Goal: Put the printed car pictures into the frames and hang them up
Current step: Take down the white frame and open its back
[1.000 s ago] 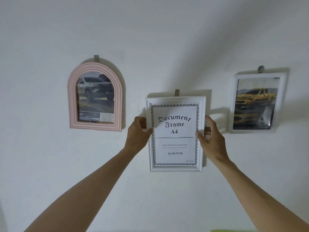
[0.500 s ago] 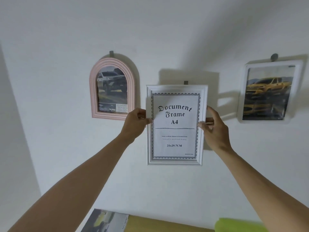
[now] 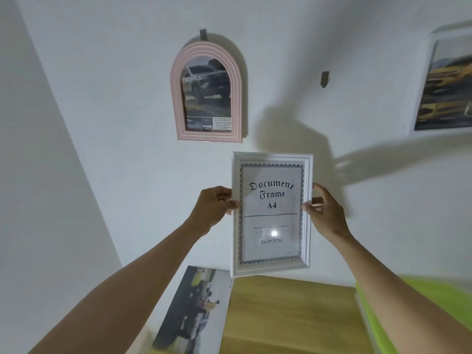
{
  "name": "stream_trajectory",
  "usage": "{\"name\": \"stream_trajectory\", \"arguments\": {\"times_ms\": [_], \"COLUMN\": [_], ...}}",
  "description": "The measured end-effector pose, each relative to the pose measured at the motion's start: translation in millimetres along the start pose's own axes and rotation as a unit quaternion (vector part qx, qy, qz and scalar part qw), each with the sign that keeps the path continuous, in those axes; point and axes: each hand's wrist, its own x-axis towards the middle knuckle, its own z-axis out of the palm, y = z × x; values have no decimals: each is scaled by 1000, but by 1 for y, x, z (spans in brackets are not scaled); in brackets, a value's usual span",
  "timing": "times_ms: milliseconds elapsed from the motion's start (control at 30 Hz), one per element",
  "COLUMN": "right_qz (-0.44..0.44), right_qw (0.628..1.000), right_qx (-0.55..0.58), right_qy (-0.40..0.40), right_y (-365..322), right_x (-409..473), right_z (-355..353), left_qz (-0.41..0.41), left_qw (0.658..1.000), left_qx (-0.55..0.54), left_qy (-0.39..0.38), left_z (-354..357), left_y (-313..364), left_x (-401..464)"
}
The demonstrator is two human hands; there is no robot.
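Currently the white wall [image 3: 107, 72] fills most of the view, with a second wall plane meeting it at a corner on the left. A wooden table [image 3: 288, 315] occupies the lower centre, and a green object [image 3: 434, 297], blurred, lies at its right side.

Two frames hang on the wall. An arched pink frame [image 3: 178, 98] hangs from a grey hook [image 3: 203, 35] at upper centre and contains a picture of a light-coloured vehicle. A white frame with a yellow car picture [image 3: 449, 80] hangs at the upper right, partly cut by the picture edge.

A white rectangular frame [image 3: 272, 270] is held upright in front of the wall, clear of it, below and to the right of the pink frame. Its insert sheet [image 3: 272, 213] reads "Document Frame A4". No car picture is in it. An empty grey hook [image 3: 325, 78] sits on the wall above this frame, well apart from its top edge.

A printed car picture [image 3: 194, 310] lies flat on the left end of the table, below the held frame.

The left hand [image 3: 212, 208] clasps the frame's left edge, thumb on the front face. The right hand [image 3: 325, 213] clasps the right edge in the same way, thumb on the front, fingers behind.
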Motion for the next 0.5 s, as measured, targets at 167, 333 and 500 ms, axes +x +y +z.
{"name": "stream_trajectory", "arguments": {"times_ms": [167, 333, 500], "right_qz": [92, 85, 144], "right_qw": [991, 992, 980], "right_qx": [-97, -39, 82], "right_qy": [-32, -81, -106], "right_y": [28, 1, -33], "right_x": [-46, -83, -94], "right_z": [41, 65, 80], "left_qz": [-30, -20, 14], "left_qw": [998, 993, 991], "left_qx": [49, 113, 127], "left_qy": [-9, -17, 22], "left_z": [-1, 12, 36], "left_y": [-47, -72, -82], "left_x": [-20, -45, -66]}}
